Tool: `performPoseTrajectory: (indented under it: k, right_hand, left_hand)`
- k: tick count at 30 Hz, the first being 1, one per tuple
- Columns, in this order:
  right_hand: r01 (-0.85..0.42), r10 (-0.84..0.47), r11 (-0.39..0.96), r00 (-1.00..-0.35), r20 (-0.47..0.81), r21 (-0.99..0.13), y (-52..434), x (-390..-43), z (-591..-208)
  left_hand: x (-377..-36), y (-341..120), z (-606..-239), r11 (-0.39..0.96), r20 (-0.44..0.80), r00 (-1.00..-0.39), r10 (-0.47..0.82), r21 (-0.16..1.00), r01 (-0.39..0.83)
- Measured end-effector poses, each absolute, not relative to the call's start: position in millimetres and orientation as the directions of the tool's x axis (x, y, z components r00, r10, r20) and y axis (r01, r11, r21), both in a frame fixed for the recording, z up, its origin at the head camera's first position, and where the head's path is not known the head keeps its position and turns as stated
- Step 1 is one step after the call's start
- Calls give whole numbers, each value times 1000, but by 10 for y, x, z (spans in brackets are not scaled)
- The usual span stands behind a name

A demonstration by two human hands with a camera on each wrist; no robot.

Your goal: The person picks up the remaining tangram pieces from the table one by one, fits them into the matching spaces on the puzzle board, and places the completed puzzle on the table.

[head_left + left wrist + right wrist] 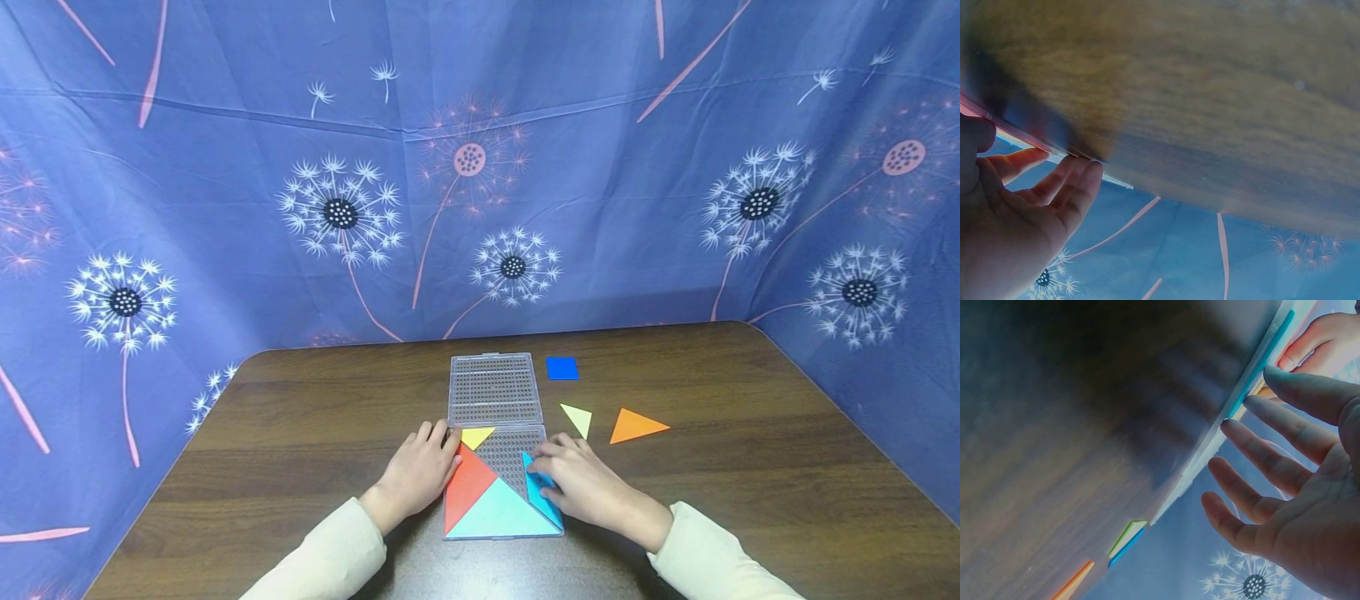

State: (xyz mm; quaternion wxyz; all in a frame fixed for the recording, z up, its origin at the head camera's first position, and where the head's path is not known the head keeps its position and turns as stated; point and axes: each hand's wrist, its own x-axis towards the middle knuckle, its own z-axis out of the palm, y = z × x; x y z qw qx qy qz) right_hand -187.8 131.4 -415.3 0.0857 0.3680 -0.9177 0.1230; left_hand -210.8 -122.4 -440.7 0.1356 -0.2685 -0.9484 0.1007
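Note:
A clear plastic tray (510,457) lies on the brown table (300,450) with its hinged lid (495,390) open behind it. In the tray are a small yellow triangle (476,435), a red triangle (467,487), a big light-cyan triangle (498,515) and a blue parallelogram (537,493). My left hand (417,468) rests at the tray's left edge, fingers relaxed and touching its rim (1054,153). My right hand (581,485) lies with straight fingers (1254,444) on the blue parallelogram (1261,367) at the tray's right side.
A blue square (562,368), a pale yellow triangle (577,418) and an orange triangle (636,426) lie loose on the table right of the lid. A blue dandelion-print cloth (480,167) hangs behind and beside the table.

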Motion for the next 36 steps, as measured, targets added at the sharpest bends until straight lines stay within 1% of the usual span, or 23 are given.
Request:
performPoseTrajectory:
  k: [10, 16, 21, 27, 36]
  right_hand:
    - [-687, -638, 712, -720, 274, -144, 1316, -1884, -4157]
    - [-666, -614, 731, -736, 285, -149, 1335, -1936, -4157]
    - [-637, -580, 749, -763, 284, -182, 1352, -1996, -4153]
    - [-612, -537, 762, -779, 323, -210, 1380, -2097, -4158]
    - [-565, -477, 783, -814, 331, -261, 1465, -2290, -4147]
  left_hand:
    - [-2100, -1218, -4403, 835, 205, -818, 537, -268, 480]
    - [-2097, -1215, -4400, 835, 207, -818, 537, -267, 481]
    - [-2095, -1215, -4395, 838, 199, -823, 532, -261, 479]
    - [-2092, -1213, -4392, 837, 200, -822, 534, -264, 480]
    - [-2087, -1216, -4384, 832, 208, -815, 541, -275, 482]
